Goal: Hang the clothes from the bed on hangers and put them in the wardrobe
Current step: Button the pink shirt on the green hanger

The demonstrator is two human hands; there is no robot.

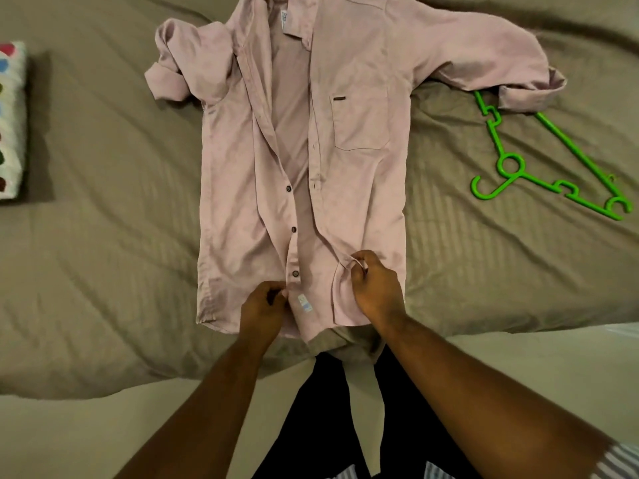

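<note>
Lying face up and unbuttoned on the bed [103, 202], the pink shirt [363, 133] has its collar at the far side and its hem at the near edge in the head view. The left hand [264, 311] pinches the button edge just above the hem, fingers curled on the cloth. The right hand [375, 288] pinches a fold of the buttonhole edge a little farther off and to the right. The open front lies between the two hands.

A green hanger [511, 167] lies on the bed to the right, its far end under the shirt's cuff. No wardrobe shows.

I judge the person is about to fasten a low button [295, 273]. Matching it to the wrong hole would leave the front skewed on the hanger. Pulling the hanger out could drag the sleeve, since the cuff rests on it.
</note>
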